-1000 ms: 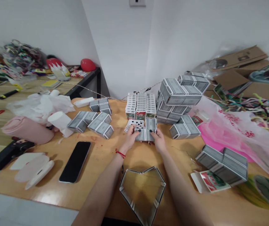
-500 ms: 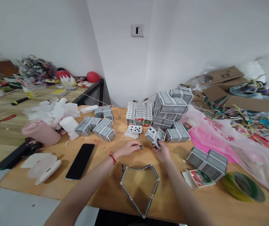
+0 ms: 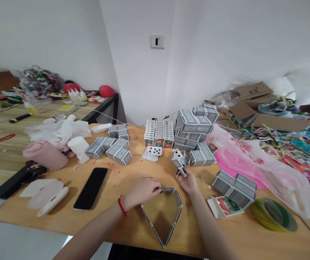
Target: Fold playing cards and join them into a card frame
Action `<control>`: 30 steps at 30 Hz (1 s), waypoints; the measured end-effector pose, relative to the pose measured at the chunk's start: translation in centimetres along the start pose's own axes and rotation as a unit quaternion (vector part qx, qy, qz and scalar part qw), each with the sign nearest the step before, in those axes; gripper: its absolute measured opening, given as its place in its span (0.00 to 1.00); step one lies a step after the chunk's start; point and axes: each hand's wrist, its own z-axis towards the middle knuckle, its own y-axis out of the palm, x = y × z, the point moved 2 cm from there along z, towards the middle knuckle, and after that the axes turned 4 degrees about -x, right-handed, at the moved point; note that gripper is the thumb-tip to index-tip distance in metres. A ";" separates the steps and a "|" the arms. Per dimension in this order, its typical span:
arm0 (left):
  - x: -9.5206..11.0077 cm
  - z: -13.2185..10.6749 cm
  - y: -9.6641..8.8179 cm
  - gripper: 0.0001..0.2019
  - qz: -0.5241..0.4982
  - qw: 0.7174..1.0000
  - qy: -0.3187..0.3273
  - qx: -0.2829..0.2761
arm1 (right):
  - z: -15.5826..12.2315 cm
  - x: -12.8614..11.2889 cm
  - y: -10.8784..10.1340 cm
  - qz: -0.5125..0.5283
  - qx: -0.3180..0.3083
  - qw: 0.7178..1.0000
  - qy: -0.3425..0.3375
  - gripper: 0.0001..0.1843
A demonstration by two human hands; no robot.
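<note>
A heart-shaped frame of folded playing cards (image 3: pixel 175 223) stands on edge on the table in front of me. My left hand (image 3: pixel 144 189), a red string at its wrist, pinches the frame's far edge near the dip and hides the upper left part. Between the fingertips of my right hand (image 3: pixel 188 181) is a folded playing card (image 3: pixel 181 171), just beyond the frame. Other loose folded cards (image 3: pixel 177 154) lie right behind it, partly covered. A small pile of flat playing cards (image 3: pixel 153 152) rests farther back.
Grey card-built blocks (image 3: pixel 194 124) are stacked at the back right beside rows of card boxes (image 3: pixel 159 133). More blocks (image 3: pixel 119 151) sit left. A phone (image 3: pixel 91 188), a pink roll (image 3: pixel 45 154), an opened card box (image 3: pixel 227 206) and yellow-green tape (image 3: pixel 275 215) lie around.
My left hand has come nearer, from over the bare table to the frame's far edge, and its fingers have closed there. My right hand keeps the folded card, slightly nearer me.
</note>
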 end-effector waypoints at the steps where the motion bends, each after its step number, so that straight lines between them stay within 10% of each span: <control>1: -0.4 0.4 -0.2 0.11 0.015 1.000 -0.011 0.010 | 0.0 0.0 0.0 0.007 -0.002 1.000 0.017 0.01; 12: -6.2 3.2 -4.1 0.08 0.023 0.955 -0.230 0.187 | -0.2 -0.2 0.2 0.017 -0.020 0.999 0.036 0.03; 21: -3.6 -1.6 -0.6 0.20 -0.234 0.957 -0.116 0.128 | 0.4 0.8 -0.1 0.047 0.026 0.999 0.007 0.07; 25: -2.6 -4.0 0.3 0.39 -0.228 0.965 -0.082 0.098 | 0.4 1.3 -0.4 0.033 0.060 0.997 -0.021 0.08; 30: -1.7 -3.3 1.5 0.39 -0.180 0.976 -0.057 0.111 | 0.3 1.5 -0.6 -0.011 0.082 0.997 -0.006 0.09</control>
